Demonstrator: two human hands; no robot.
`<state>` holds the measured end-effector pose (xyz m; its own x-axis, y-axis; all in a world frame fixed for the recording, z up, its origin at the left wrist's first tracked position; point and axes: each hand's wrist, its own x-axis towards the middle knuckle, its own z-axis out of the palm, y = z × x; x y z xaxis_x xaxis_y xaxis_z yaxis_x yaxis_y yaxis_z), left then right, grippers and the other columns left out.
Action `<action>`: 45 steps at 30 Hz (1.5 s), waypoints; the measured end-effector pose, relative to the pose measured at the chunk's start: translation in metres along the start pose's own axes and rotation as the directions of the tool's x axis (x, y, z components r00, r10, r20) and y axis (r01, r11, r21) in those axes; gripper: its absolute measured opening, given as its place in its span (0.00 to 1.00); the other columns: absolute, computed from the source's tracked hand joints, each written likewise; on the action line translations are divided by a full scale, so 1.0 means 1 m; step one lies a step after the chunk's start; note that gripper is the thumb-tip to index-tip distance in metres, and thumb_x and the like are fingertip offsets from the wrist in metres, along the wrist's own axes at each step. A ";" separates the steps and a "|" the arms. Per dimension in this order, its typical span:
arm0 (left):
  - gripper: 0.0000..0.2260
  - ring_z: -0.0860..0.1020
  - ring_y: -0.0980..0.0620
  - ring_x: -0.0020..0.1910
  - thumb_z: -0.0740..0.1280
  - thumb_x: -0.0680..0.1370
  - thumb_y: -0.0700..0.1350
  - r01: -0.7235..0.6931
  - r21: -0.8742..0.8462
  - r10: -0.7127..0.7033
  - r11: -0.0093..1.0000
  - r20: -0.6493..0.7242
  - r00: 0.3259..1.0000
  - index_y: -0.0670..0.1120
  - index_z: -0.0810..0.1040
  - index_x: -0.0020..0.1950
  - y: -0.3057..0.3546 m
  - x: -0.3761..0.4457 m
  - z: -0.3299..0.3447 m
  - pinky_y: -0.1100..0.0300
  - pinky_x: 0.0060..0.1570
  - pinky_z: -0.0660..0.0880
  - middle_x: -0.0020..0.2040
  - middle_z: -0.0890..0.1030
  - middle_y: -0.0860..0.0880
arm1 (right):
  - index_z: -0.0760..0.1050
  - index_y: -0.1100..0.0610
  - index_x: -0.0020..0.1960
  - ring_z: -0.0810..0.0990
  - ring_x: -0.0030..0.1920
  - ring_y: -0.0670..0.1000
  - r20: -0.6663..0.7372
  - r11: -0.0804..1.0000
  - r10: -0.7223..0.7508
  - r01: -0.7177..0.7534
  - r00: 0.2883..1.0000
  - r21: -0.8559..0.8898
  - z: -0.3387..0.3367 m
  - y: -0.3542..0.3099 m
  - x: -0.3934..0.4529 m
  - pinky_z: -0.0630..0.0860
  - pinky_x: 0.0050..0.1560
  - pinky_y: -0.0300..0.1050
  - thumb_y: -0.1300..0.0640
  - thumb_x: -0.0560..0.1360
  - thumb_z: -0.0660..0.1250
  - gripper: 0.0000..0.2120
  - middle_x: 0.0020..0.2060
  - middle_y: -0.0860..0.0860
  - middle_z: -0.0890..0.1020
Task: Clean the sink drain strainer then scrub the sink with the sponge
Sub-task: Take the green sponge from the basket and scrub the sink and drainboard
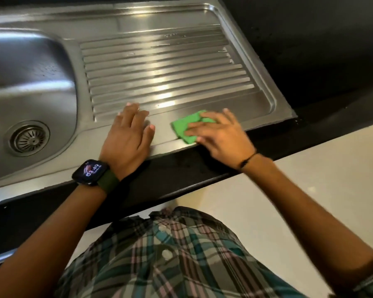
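Sponge point(186, 127) on steel drainboard point(159, 67)

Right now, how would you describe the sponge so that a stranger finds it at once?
Start at the steel sink and follow its ribbed draining board to the near edge. There the right hand presses a flat pad, the sponge, on the rim. It is the only bright green thing among grey steel and black counter.

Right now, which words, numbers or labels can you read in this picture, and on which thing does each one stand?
"03:49": on the screen of the smartwatch at the left wrist.
A smaller line below those digits is too blurred to read.
Sink, drain strainer, green sponge: no readable text.
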<state>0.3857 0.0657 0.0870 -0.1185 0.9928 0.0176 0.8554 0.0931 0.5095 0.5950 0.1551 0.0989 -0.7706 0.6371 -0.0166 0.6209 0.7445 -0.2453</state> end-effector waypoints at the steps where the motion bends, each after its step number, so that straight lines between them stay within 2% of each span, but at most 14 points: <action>1: 0.24 0.60 0.42 0.72 0.47 0.78 0.51 0.008 -0.012 -0.008 1.000 -0.015 1.000 0.38 0.68 0.66 0.000 -0.001 0.000 0.46 0.72 0.58 0.70 0.65 0.39 | 0.76 0.48 0.61 0.67 0.70 0.54 -0.010 0.998 0.054 -0.054 0.999 -0.010 -0.007 0.023 -0.006 0.53 0.71 0.57 0.57 0.76 0.63 0.14 0.63 0.46 0.77; 7: 0.19 0.65 0.44 0.71 0.51 0.79 0.46 0.135 -0.164 -0.159 0.977 -0.138 0.978 0.36 0.72 0.61 -0.005 0.003 -0.004 0.49 0.70 0.61 0.66 0.72 0.38 | 0.78 0.63 0.57 0.71 0.63 0.67 -0.089 0.899 0.407 -0.416 0.909 -0.135 -0.051 0.136 -0.038 0.69 0.64 0.62 0.65 0.75 0.64 0.12 0.60 0.67 0.75; 10: 0.18 0.65 0.42 0.71 0.51 0.79 0.45 0.144 -0.174 -0.172 0.974 -0.156 0.973 0.35 0.72 0.61 -0.006 0.004 -0.003 0.48 0.70 0.61 0.65 0.72 0.37 | 0.78 0.67 0.49 0.76 0.50 0.69 -0.115 0.924 0.280 -0.300 0.953 -0.236 -0.035 0.130 -0.033 0.73 0.52 0.63 0.62 0.74 0.59 0.12 0.46 0.68 0.80; 15: 0.14 0.65 0.45 0.71 0.53 0.81 0.42 0.132 -0.267 -0.184 0.955 -0.182 0.966 0.37 0.73 0.60 -0.008 0.004 0.000 0.55 0.70 0.61 0.66 0.72 0.39 | 0.78 0.64 0.45 0.75 0.45 0.65 -0.137 0.938 0.222 -0.250 0.965 -0.241 -0.020 0.075 -0.013 0.72 0.45 0.57 0.57 0.74 0.55 0.15 0.40 0.64 0.80; 18: 0.15 0.69 0.45 0.67 0.53 0.82 0.43 0.144 -0.337 -0.231 0.931 -0.235 0.944 0.37 0.74 0.58 -0.007 -0.004 -0.003 0.65 0.57 0.62 0.62 0.75 0.40 | 0.78 0.60 0.45 0.77 0.47 0.63 -0.133 0.975 0.031 -0.059 0.991 -0.215 -0.004 -0.005 0.008 0.72 0.46 0.56 0.62 0.70 0.63 0.07 0.41 0.59 0.81; 23: 0.16 0.77 0.48 0.51 0.51 0.82 0.47 0.240 -0.563 -0.456 0.791 -0.281 0.844 0.42 0.76 0.55 -0.007 -0.023 -0.021 0.64 0.51 0.70 0.52 0.79 0.43 | 0.76 0.58 0.56 0.70 0.59 0.58 0.018 0.989 -0.147 0.147 0.989 -0.027 0.040 -0.148 0.054 0.64 0.57 0.55 0.57 0.70 0.64 0.15 0.55 0.55 0.79; 26: 0.17 0.78 0.55 0.44 0.51 0.80 0.53 0.324 -0.590 -0.572 0.739 -0.297 0.764 0.49 0.77 0.53 -0.025 -0.036 -0.033 0.62 0.49 0.73 0.48 0.79 0.48 | 0.76 0.56 0.56 0.70 0.60 0.56 0.007 0.960 -0.274 0.274 0.962 -0.050 0.040 -0.148 0.059 0.65 0.57 0.53 0.55 0.73 0.61 0.13 0.53 0.52 0.79; 29: 0.18 0.77 0.52 0.48 0.51 0.80 0.54 0.356 -0.594 -0.593 0.721 -0.264 0.761 0.50 0.78 0.54 -0.029 -0.042 -0.028 0.62 0.49 0.71 0.50 0.80 0.47 | 0.78 0.56 0.53 0.73 0.57 0.57 0.008 0.933 -0.359 0.359 0.933 -0.042 0.026 -0.106 0.047 0.68 0.52 0.52 0.55 0.74 0.60 0.11 0.49 0.52 0.81; 32: 0.17 0.78 0.43 0.52 0.53 0.81 0.51 0.325 -0.588 -0.540 0.740 -0.233 0.809 0.43 0.76 0.55 -0.020 -0.039 -0.018 0.49 0.54 0.74 0.52 0.79 0.41 | 0.80 0.56 0.53 0.75 0.54 0.61 0.018 0.955 -0.280 0.280 0.960 -0.098 0.009 -0.041 0.029 0.73 0.50 0.52 0.59 0.73 0.62 0.11 0.50 0.54 0.81; 35: 0.14 0.76 0.43 0.51 0.54 0.82 0.46 0.284 -0.490 -0.466 0.824 -0.301 0.832 0.40 0.75 0.54 -0.015 -0.039 -0.015 0.53 0.52 0.72 0.49 0.77 0.46 | 0.81 0.59 0.52 0.77 0.49 0.66 -0.051 0.989 -0.077 0.070 0.996 -0.127 -0.013 0.039 0.006 0.76 0.50 0.58 0.62 0.73 0.62 0.12 0.49 0.62 0.81; 38: 0.13 0.75 0.43 0.51 0.54 0.81 0.45 0.247 -0.501 -0.436 0.829 -0.303 0.847 0.39 0.75 0.53 -0.016 -0.039 -0.014 0.49 0.54 0.72 0.50 0.77 0.44 | 0.76 0.61 0.60 0.74 0.56 0.67 -0.073 0.978 0.139 -0.149 0.988 -0.145 -0.020 0.088 -0.006 0.69 0.59 0.59 0.63 0.77 0.61 0.13 0.59 0.64 0.77; 40: 0.15 0.75 0.42 0.52 0.53 0.81 0.47 0.233 -0.515 -0.416 0.825 -0.275 0.867 0.38 0.74 0.53 -0.015 -0.038 -0.013 0.43 0.55 0.73 0.52 0.76 0.42 | 0.74 0.60 0.63 0.71 0.63 0.66 -0.081 0.964 0.222 -0.231 0.972 -0.134 -0.013 0.090 -0.002 0.64 0.65 0.59 0.60 0.78 0.59 0.15 0.65 0.62 0.73; 42: 0.18 0.73 0.42 0.59 0.51 0.79 0.50 0.253 -0.442 -0.394 0.861 -0.263 0.881 0.41 0.74 0.55 -0.014 -0.035 -0.011 0.45 0.61 0.69 0.57 0.75 0.42 | 0.73 0.60 0.64 0.70 0.65 0.63 -0.080 0.962 0.245 -0.253 0.966 -0.108 -0.005 0.075 0.007 0.63 0.67 0.56 0.56 0.78 0.55 0.18 0.66 0.62 0.72; 45: 0.23 0.68 0.44 0.66 0.48 0.77 0.54 0.276 -0.357 -0.374 0.892 -0.241 0.896 0.43 0.73 0.61 -0.014 -0.033 -0.009 0.45 0.67 0.63 0.64 0.73 0.43 | 0.72 0.59 0.65 0.69 0.67 0.59 -0.062 0.987 0.143 -0.147 0.988 -0.064 0.010 0.027 0.030 0.58 0.68 0.50 0.59 0.75 0.56 0.19 0.65 0.61 0.73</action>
<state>0.3735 0.0313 0.0872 -0.5474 0.8362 0.0331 0.5505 0.3300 0.7668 0.5878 0.1925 0.0822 -0.6633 0.7483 0.0084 0.7354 0.6539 -0.1778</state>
